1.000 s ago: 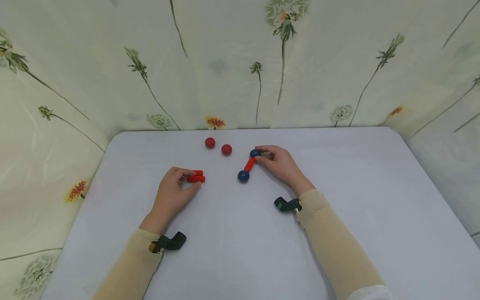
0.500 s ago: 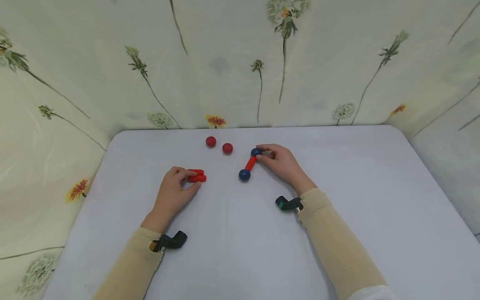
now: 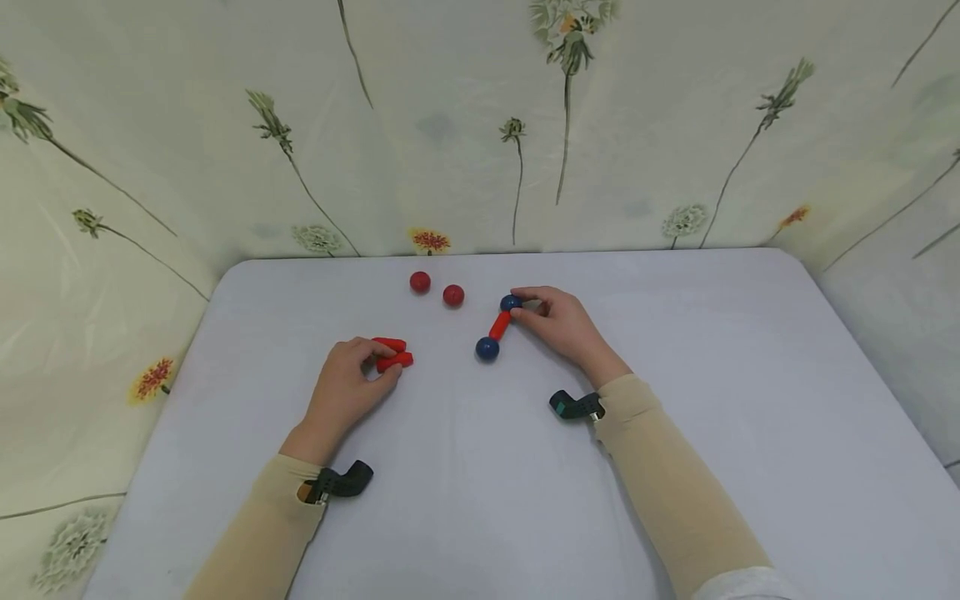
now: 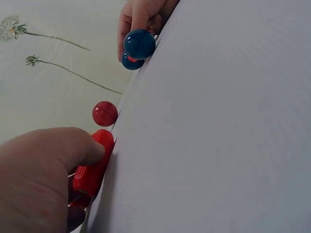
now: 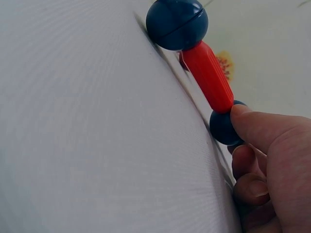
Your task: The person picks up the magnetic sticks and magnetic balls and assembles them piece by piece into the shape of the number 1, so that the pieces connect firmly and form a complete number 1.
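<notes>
My left hand (image 3: 345, 382) pinches two short red rods, the nearer rod (image 3: 396, 362) against the thumb and the farther rod (image 3: 391, 342) by the fingertips. The two lie side by side, slightly angled apart at the table's left middle. In the left wrist view the thumb presses on the nearer rod's ribbed side. My right hand (image 3: 561, 327) pinches the far blue ball (image 3: 510, 302) between thumb and fingers. A third red rod (image 5: 208, 75) joins that ball to another blue ball (image 3: 487, 348), which points toward the body. Fingers hide part of the gripped ball.
Two red balls, one at the left (image 3: 420, 282) and one at the right (image 3: 453, 296), sit near the back edge of the white table (image 3: 480, 500). Behind stands a flower-patterned cloth (image 3: 435, 167). A dark camera is strapped at each wrist.
The two red rods in my left hand have turned slightly, from nearly parallel to angled. My right hand holds the blue ball in much the same place.
</notes>
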`<state>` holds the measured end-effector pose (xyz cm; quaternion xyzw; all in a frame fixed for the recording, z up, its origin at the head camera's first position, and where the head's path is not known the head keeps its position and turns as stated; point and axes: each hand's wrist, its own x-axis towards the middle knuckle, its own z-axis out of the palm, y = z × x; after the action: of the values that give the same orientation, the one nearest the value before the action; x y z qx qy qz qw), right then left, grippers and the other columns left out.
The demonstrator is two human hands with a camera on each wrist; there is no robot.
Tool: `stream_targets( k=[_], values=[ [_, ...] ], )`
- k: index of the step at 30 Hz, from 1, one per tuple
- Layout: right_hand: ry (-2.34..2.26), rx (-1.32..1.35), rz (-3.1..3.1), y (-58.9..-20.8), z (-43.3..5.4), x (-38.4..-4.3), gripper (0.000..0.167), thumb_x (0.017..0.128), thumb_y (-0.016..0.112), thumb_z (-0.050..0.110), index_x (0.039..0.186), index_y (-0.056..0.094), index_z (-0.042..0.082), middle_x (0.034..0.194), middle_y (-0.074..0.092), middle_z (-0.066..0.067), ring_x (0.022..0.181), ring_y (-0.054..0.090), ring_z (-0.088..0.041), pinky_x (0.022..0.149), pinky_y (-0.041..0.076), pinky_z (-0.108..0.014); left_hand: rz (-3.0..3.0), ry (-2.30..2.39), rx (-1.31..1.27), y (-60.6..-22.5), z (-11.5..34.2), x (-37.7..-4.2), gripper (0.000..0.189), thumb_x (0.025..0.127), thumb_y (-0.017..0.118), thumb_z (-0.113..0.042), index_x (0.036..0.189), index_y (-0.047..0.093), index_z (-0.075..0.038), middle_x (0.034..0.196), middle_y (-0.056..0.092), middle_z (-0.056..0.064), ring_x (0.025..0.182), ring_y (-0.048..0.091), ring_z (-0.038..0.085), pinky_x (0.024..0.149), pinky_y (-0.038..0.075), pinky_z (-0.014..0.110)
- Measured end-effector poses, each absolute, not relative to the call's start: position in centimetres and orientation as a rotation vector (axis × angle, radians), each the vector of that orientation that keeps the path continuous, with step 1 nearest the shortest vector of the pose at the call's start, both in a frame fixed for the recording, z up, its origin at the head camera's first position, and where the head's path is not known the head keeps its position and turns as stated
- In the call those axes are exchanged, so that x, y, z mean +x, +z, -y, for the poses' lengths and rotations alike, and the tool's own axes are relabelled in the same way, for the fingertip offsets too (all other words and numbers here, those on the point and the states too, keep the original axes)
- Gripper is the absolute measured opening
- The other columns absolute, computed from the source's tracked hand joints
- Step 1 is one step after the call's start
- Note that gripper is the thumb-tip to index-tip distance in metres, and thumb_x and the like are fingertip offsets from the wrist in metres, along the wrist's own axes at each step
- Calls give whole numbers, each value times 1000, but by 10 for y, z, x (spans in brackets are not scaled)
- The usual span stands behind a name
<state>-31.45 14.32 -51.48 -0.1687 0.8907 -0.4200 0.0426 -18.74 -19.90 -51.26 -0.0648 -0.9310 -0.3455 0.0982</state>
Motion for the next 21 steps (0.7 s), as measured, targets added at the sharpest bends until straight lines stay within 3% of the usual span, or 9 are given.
stream_targets(
  k=[21],
  values=[
    [-1287,-500,-2722,-512,-143,-313,41,90,70,46,128,66,30,89,62,1,74,54,-20,68,44,-36,2788,-1062,-188,-513,199,-186,18,84,79,-26,96,72,-16,88,62,-4,86,51,18,71,44,35]
  ],
)
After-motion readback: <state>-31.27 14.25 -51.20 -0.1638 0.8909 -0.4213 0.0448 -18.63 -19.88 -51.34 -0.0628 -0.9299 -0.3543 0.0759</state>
